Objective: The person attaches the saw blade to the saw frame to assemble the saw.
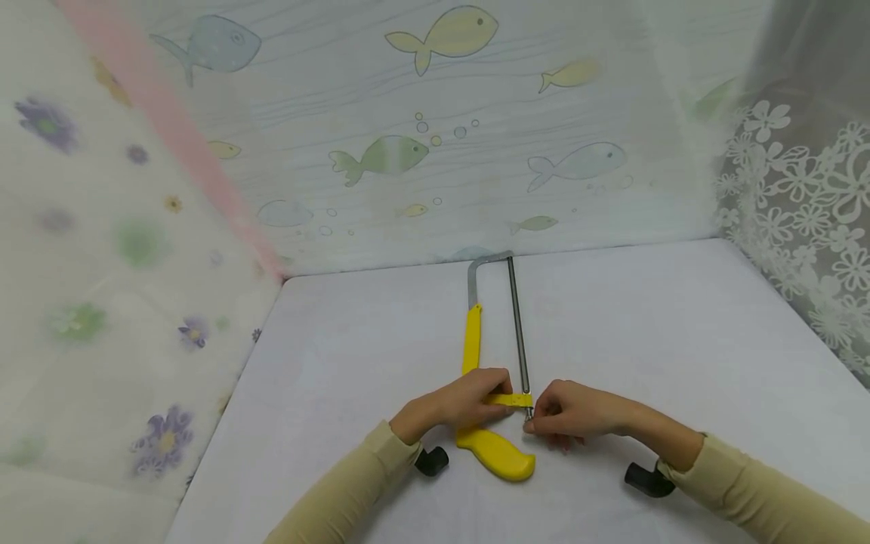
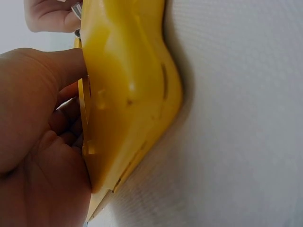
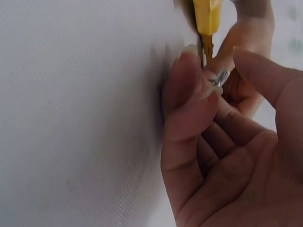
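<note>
A hacksaw (image 1: pixel 472 340) with a yellow handle (image 1: pixel 501 453) and a grey front bow lies on the white tabletop, blade (image 1: pixel 519 325) toward the right. My left hand (image 1: pixel 472 397) grips its yellow frame just above the handle; in the left wrist view the thumb presses on the yellow body (image 2: pixel 128 85). At the blade's near end, my right hand (image 1: pixel 574 408) curls its fingers about a small metal wing nut (image 3: pixel 220 78). The index fingertip is right against the nut in the right wrist view, with the thumb tip slightly apart from it.
The white tabletop (image 1: pixel 353 340) runs back to a curtain (image 1: pixel 306 151) printed with fish. Flowered cloth (image 1: pixel 115 302) hangs at the left, lace (image 1: pixel 809 189) at the right. Black wrist cameras (image 1: pixel 650 480) sit beneath both forearms.
</note>
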Demonstrator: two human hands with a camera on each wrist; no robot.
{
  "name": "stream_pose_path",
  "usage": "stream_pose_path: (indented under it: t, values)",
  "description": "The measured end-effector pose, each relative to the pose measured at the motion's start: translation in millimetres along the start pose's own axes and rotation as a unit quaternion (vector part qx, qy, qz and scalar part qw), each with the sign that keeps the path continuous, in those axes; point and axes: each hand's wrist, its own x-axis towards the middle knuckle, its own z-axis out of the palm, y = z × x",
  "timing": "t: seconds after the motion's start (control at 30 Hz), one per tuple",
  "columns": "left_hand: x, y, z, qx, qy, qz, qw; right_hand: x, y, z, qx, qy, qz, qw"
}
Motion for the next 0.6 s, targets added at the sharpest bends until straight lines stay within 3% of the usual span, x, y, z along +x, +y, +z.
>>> stream_pose_path:
  t: [0.6]
  values:
    - [-1.4,2.5,-0.5,0.004,0.003,0.008,1.0,-0.1,-5.9,1.7,0.002,0.023,0.018,1.0]
